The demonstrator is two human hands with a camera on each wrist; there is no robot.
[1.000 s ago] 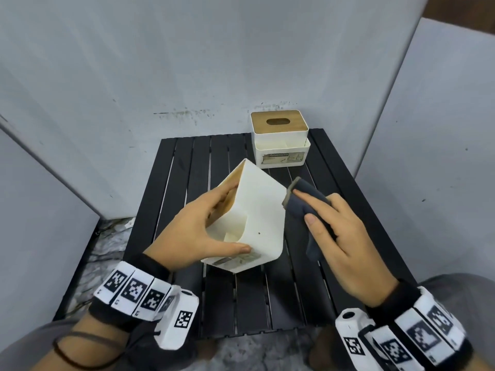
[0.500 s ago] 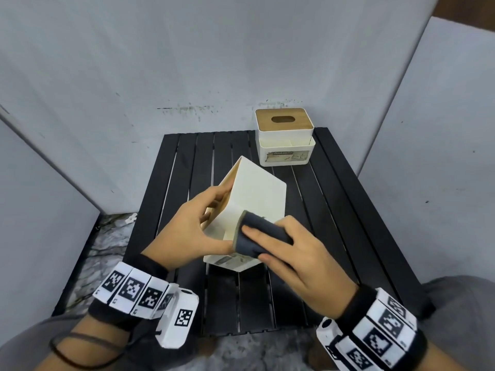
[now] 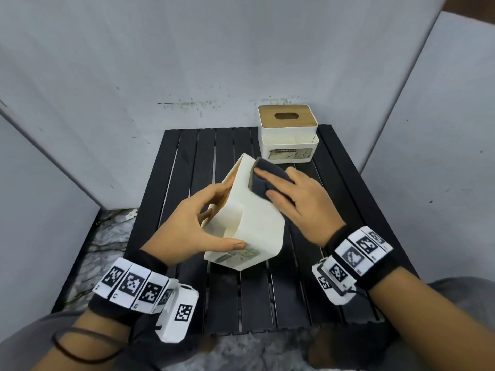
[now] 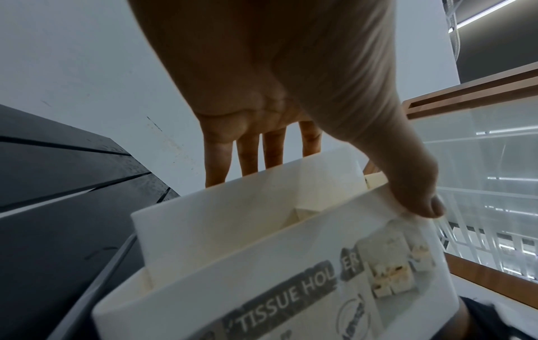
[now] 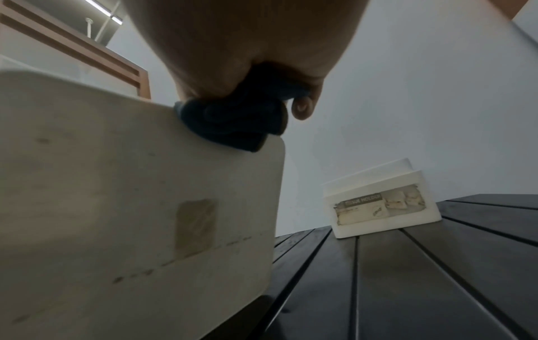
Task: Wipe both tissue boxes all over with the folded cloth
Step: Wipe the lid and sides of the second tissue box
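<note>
Grey panels enclosed the black slatted table (image 3: 203, 162), where the right hand (image 3: 302, 202) pressed a folded dark cloth (image 3: 263, 178) flat against the tilted white tissue box (image 3: 257, 223), gripped by the left hand (image 3: 192, 226). Beyond, a second tissue box (image 3: 289, 137) stood upright; its far side was hidden.

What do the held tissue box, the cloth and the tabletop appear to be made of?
Held tissue box: likely matte off-white plastic, with smooth moulded walls and rounded corners.
Cloth: soft dark grey fabric, perhaps microfibre; it folds thickly under the right hand.
Tabletop: black slats, slightly glossy; painted metal or wood, unclear.
</note>
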